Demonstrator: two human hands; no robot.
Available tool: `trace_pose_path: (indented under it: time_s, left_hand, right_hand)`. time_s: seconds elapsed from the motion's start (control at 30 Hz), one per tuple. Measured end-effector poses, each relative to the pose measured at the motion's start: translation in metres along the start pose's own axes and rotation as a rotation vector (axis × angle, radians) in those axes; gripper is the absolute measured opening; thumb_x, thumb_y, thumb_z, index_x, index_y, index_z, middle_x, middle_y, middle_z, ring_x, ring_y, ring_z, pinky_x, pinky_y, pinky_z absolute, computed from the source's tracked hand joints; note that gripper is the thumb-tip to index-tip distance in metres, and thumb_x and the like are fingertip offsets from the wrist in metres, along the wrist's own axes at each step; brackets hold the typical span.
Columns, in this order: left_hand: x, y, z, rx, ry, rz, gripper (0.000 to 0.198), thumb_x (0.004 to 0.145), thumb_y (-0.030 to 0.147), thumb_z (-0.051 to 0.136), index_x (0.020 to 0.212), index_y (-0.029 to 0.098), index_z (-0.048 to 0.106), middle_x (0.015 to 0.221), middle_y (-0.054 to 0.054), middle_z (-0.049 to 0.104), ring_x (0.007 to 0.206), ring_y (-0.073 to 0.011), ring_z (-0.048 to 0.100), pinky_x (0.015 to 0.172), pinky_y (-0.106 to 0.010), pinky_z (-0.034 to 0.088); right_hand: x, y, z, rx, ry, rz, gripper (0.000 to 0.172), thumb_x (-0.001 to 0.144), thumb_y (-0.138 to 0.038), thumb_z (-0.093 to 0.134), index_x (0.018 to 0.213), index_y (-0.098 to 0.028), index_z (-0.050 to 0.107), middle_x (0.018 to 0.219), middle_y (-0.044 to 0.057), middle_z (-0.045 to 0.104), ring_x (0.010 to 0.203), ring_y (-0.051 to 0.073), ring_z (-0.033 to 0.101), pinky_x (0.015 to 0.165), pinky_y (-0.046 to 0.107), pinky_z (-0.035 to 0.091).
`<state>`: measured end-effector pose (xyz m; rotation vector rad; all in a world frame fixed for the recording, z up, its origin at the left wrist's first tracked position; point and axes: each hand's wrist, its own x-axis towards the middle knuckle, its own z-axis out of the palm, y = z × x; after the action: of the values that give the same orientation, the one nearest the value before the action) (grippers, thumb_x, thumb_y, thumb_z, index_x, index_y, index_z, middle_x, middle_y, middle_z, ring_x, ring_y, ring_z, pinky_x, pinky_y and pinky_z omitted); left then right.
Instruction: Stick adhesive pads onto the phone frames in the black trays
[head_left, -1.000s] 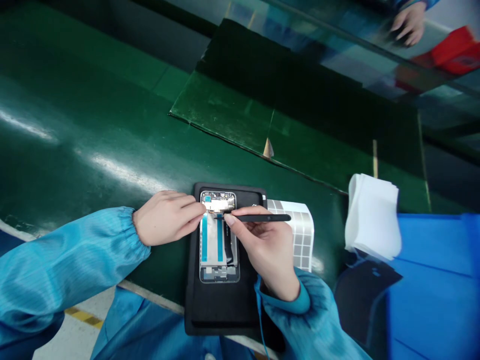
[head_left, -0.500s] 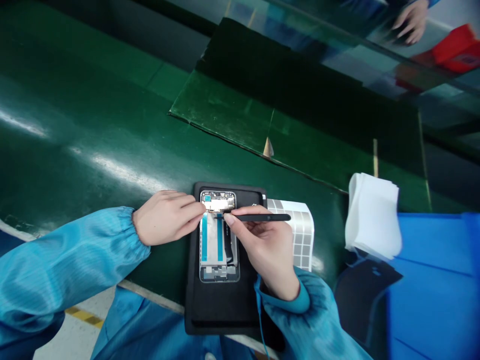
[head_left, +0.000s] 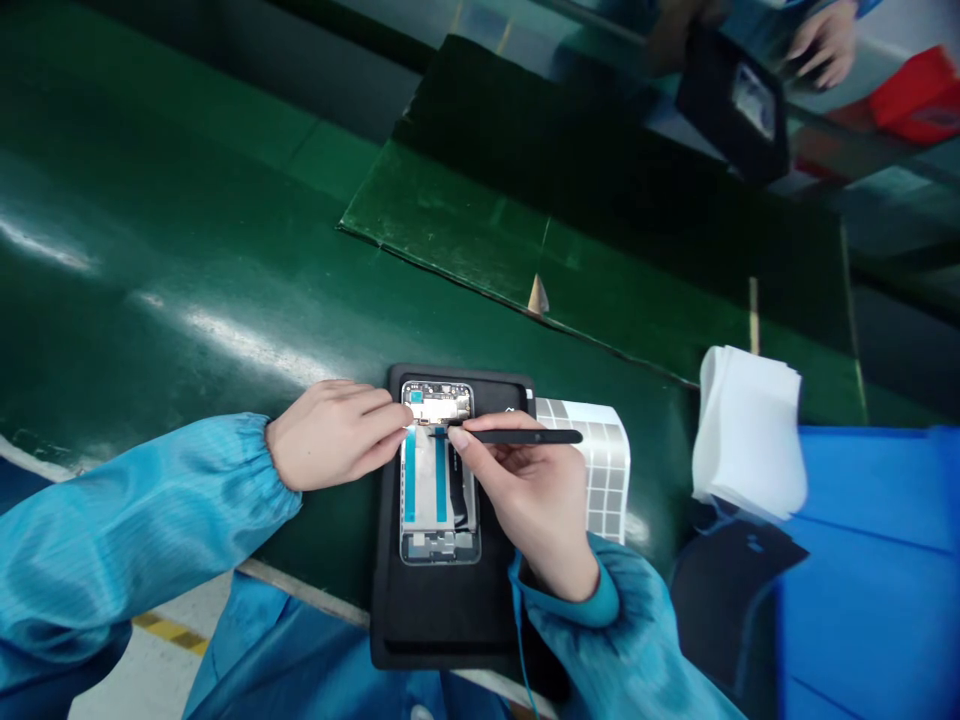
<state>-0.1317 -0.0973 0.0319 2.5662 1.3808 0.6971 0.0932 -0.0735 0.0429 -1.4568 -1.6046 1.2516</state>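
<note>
An opened phone lies in a black tray, its circuit board showing at the top and two blue strips below. A black ribbon cable runs down its right side. My left hand is closed at the phone's upper left edge, thumb and forefinger pinched together by the board's lower corner; what lies between them is hidden. My right hand grips slim black tweezers between thumb and fingers. Their fine tip points left, just under the board, over the top of the blue strips.
A sheet of grey square stickers pokes out right of the tray. Farther right are folded white sheets and a blue bin. A green board lies beyond. Across the bench, a co-worker's hand and another black tray show.
Across the bench, a black tray with a phone-like thing in it has come into view beside the co-worker. My two hands, the tweezers and the phone hold nearly the same place.
</note>
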Motion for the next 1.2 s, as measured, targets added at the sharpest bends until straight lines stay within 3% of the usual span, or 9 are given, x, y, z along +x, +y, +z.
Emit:
trace_pose_path:
  time_s: [0.47,1.2]
  left_hand:
    - [-0.0004,-0.0010,-0.0039,-0.001,-0.079,0.123,0.026,0.098,0.034,0.049,0.108,0.021,0.069,0.083,-0.003,0.056,0.071,-0.0153,0.052,0.065,-0.030,0.047]
    - [-0.0018,0.0044,-0.0049,0.076,-0.090,0.112,0.027,0.098,0.033,0.048,0.107,0.022,0.070,0.080,-0.003,0.053,0.071,-0.0171,0.051,0.064,-0.031,0.044]
  right_hand:
    - [0.0013,-0.0036,0.0009,0.002,-0.003,0.006,0.013,0.080,-0.031,0.077,0.083,-0.020,0.071,0.068,0.001,0.067,0.056,0.014,0.060,0.045,0.024,0.046]
    - [0.0004,0.0021,0.0031,0.108,0.031,0.008,0.014,0.080,-0.030,0.076,0.084,-0.020,0.067,0.077,0.003,0.067,0.063,0.016,0.065,0.051,0.025,0.052]
